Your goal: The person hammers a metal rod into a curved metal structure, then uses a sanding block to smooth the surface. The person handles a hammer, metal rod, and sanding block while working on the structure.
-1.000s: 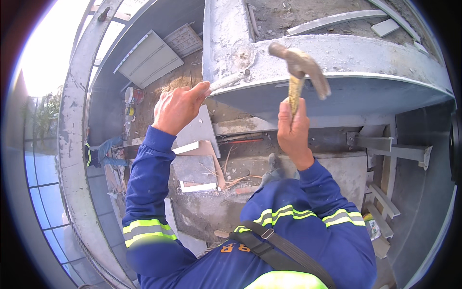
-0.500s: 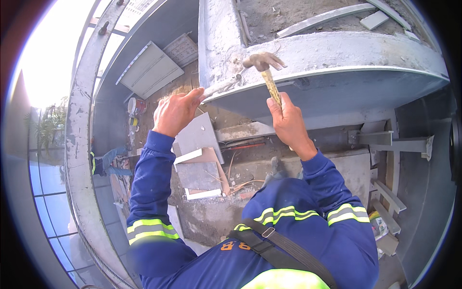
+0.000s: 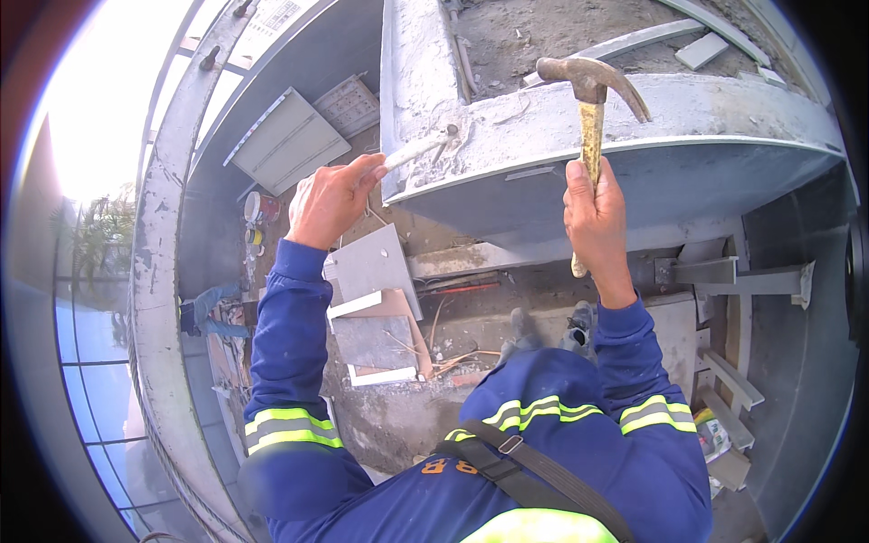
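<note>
Head view: gripping claw hammer (image 3: 590,127) in right hand (image 3: 597,217), head-up, seen against pale ledge (image 3: 724,107); pinching whitish rod (image 3: 415,152) in left hand (image 3: 328,204), slanting over ledge's left corner, apart from hammer. Below, between both arms: loose boards (image 3: 373,340).

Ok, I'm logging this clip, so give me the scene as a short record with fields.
Left hand: closed on a pale rod
Right hand: closed around the handle of a claw hammer
Hammer head: apart from the rod
Rod: far end over a whitish ledge, contact unclear
Clothing: blue sleeves with yellow-green bands
Around: bucket, pale panel
</note>
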Demonstrator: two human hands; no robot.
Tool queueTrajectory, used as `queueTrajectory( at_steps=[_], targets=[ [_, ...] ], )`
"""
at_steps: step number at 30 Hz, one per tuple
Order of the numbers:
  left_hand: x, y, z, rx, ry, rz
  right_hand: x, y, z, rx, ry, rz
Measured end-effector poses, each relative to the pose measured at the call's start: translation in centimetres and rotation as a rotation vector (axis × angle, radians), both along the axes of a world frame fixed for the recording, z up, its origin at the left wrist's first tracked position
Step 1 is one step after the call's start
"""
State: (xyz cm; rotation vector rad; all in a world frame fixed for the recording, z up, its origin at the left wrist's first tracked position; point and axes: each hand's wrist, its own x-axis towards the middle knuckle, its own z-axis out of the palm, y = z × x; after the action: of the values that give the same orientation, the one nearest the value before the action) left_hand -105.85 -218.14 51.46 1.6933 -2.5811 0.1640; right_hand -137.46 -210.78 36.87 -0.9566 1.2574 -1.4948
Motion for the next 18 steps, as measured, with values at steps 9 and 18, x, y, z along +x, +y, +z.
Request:
queueTrajectory(
  at_steps=[9, 18],
  targets=[
    [1.7, -1.1, -1.7, 0.127, -0.007, 0.093, 3.5, -0.7, -0.1, -0.064, 0.025, 0.026],
    [1.0, -2.8, -2.1, 0.153, -0.051, 0.118, 3.4, -6.9, 2.0, 0.02, 0.391, 0.317]
  ],
)
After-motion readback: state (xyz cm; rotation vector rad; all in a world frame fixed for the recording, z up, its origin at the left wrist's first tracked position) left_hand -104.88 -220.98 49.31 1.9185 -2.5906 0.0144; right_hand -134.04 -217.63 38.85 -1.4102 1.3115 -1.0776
